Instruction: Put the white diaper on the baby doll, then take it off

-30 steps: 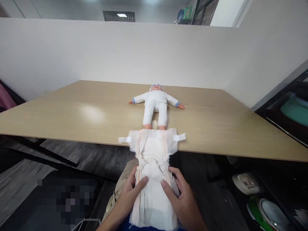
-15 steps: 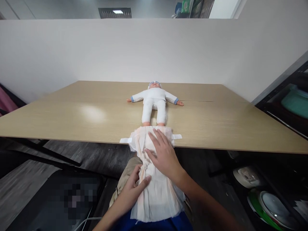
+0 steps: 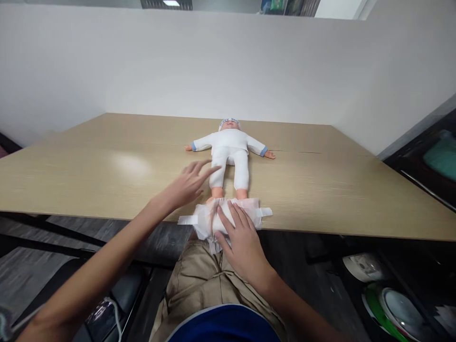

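A baby doll [image 3: 230, 142] in white clothes with blue cuffs lies on its back, arms spread, feet toward me. At its feet a white diaper [image 3: 203, 223] lies at the table's front edge, tabs stuck out to both sides and part of it drooping over the edge. My right hand [image 3: 242, 237] rests on the diaper, palm down with fingers stretched. Above the table, just left of the doll's legs, my left hand [image 3: 190, 183] is raised with its fingers apart and nothing in it. I cannot tell whether its fingertips touch the doll's leg.
The wooden table [image 3: 149, 137] reaches back to a white wall [image 3: 178, 61]. A dark chair [image 3: 124, 289] stands at lower left. On the lower right, dark shelving holds a green-rimmed item [image 3: 381, 308] and a white round item [image 3: 363, 267].
My left hand has left the diaper's near end and moved forward beside the doll's legs. The diaper's long near part no longer stretches over my lap. My right hand stays on it.
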The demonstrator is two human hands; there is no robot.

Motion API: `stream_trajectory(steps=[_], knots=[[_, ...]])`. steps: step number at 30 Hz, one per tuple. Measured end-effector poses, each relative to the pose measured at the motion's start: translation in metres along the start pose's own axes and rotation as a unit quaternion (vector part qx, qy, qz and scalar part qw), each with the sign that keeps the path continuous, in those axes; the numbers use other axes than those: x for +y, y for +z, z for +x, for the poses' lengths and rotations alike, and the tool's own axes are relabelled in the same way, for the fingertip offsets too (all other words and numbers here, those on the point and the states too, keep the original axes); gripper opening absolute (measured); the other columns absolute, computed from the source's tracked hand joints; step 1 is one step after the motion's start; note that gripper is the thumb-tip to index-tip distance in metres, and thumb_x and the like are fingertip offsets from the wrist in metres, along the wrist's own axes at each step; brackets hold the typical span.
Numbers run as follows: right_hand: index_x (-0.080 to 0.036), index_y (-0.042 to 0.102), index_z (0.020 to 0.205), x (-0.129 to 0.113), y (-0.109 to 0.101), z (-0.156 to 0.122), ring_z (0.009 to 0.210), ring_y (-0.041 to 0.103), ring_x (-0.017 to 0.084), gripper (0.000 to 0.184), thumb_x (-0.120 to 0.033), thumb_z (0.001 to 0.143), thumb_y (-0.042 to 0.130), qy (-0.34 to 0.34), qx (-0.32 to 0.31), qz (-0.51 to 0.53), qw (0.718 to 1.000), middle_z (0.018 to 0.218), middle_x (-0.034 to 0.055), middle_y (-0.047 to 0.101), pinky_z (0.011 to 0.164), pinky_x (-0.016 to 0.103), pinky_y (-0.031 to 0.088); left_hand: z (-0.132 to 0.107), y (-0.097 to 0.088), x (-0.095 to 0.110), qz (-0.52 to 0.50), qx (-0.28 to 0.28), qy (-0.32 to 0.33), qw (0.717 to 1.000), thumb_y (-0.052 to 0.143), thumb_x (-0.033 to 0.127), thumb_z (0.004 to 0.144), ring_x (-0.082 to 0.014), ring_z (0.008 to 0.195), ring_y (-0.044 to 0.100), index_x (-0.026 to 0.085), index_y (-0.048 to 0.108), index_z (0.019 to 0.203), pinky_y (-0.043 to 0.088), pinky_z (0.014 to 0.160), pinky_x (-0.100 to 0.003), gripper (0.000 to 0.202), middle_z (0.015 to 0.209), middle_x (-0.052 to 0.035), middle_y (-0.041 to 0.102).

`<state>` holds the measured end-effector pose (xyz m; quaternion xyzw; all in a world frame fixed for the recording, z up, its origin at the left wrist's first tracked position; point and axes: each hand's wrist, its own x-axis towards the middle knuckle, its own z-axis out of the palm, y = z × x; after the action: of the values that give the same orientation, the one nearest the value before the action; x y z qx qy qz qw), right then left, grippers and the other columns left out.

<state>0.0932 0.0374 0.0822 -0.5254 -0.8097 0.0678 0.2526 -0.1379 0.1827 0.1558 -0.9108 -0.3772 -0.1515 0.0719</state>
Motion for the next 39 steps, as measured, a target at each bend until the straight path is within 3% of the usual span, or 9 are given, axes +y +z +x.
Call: stream_trajectory(steps=[4,7,9,12,16,22,27,33,39], knots=[[-0.028,0.042,0.176,0.001,-0.003,-0.001,0.172,0.029,0.033,0.064,-0.038,0.114,0.058,0.002,-0.012,-0.012,1.0,0.185,0.0098,0.034,0.136,0.061,0.039,0.06,0.019,-0.003,0.08,-0.097,0.219,0.968,0.067,-0.01,0.078,-0.0399,0.173,0.024,0.037,0.024,0.178,0.036,0.134,-0.057,0.118,0.19,-0.0108,0.015],[-0.028,0.041,0.176,0.003,-0.004,-0.002,0.171,0.032,0.035,0.066,-0.036,0.113,0.058,0.001,-0.024,-0.016,1.0,0.184,0.0109,0.035,0.133,0.062,0.044,0.082,0.026,0.0,0.056,-0.11,0.309,0.943,0.072,-0.001,0.082,-0.0349,0.174,0.025,0.038,0.032,0.176,0.033,0.137,-0.053,0.109,0.19,-0.0039,0.02],[-0.029,0.042,0.176,0.005,-0.005,-0.003,0.169,0.036,0.035,0.066,-0.035,0.113,0.059,0.001,-0.027,-0.016,0.999,0.183,0.0105,0.038,0.13,0.062,0.048,0.09,0.032,0.0,0.017,-0.096,0.333,0.938,0.071,0.008,0.091,-0.0339,0.169,0.036,0.035,0.046,0.169,0.037,0.134,-0.052,0.086,0.187,-0.0028,0.031],[-0.031,0.045,0.175,0.008,-0.005,-0.002,0.163,0.046,0.037,0.066,-0.036,0.111,0.061,-0.006,-0.03,-0.018,0.999,0.18,0.0093,0.043,0.125,0.061,0.055,0.095,0.044,-0.002,-0.041,-0.045,0.331,0.942,0.059,0.021,0.108,-0.0334,0.153,0.054,0.034,0.066,0.151,0.044,0.125,-0.052,0.045,0.174,-0.0023,0.055],[-0.031,0.048,0.173,0.015,-0.01,0.005,0.156,0.055,0.041,0.069,-0.044,0.108,0.065,-0.025,-0.041,-0.032,0.998,0.176,0.011,0.049,0.118,0.067,0.059,0.101,0.051,-0.002,-0.129,0.009,0.314,0.941,0.054,0.031,0.114,-0.0328,0.135,0.064,0.035,0.071,0.141,0.049,0.114,-0.052,0.033,0.157,-0.0033,0.071],[-0.034,0.04,0.177,0.031,-0.02,0.032,0.165,0.044,0.036,0.066,-0.042,0.113,0.057,-0.036,-0.074,-0.046,0.996,0.182,0.0062,0.04,0.126,0.065,0.052,0.122,-0.001,-0.011,-0.321,0.02,0.269,0.908,0.059,0.048,0.109,-0.0292,0.121,0.071,0.028,0.07,0.14,0.055,0.107,-0.046,0.038,0.146,-0.0085,0.077],[-0.035,0.037,0.178,0.049,-0.021,0.061,0.173,0.026,0.038,0.066,-0.045,0.115,0.054,-0.031,-0.103,-0.048,0.993,0.187,0.0049,0.026,0.133,0.072,0.039,0.14,-0.046,-0.024,-0.401,0.034,0.187,0.896,0.071,0.022,0.095,-0.0239,0.115,0.077,0.022,0.074,0.132,0.059,0.102,-0.038,0.037,0.13,-0.0058,0.082],[-0.033,0.038,0.177,0.069,-0.014,0.108,0.174,0.022,0.036,0.065,-0.047,0.116,0.052,-0.01,-0.155,-0.062,0.986,0.187,0.0059,0.026,0.138,0.07,0.026,0.157,-0.056,-0.035,-0.426,0.044,0.126,0.895,0.084,0.023,0.089,-0.0298,0.118,0.08,0.024,0.075,0.132,0.065,0.1,-0.042,0.044,0.126,-0.0049,0.083],[-0.025,0.043,0.175,0.102,0.004,0.194,0.171,0.026,0.043,0.063,-0.05,0.118,0.046,0.01,-0.129,-0.107,0.986,0.185,0.0151,0.031,0.136,0.075,0.019,0.162,-0.059,-0.043,-0.449,0.079,0.129,0.881,0.087,0.027,0.092,-0.0279,0.118,0.08,0.024,0.074,0.126,0.066,0.098,-0.039,0.036,0.131,-0.0051,0.081]])
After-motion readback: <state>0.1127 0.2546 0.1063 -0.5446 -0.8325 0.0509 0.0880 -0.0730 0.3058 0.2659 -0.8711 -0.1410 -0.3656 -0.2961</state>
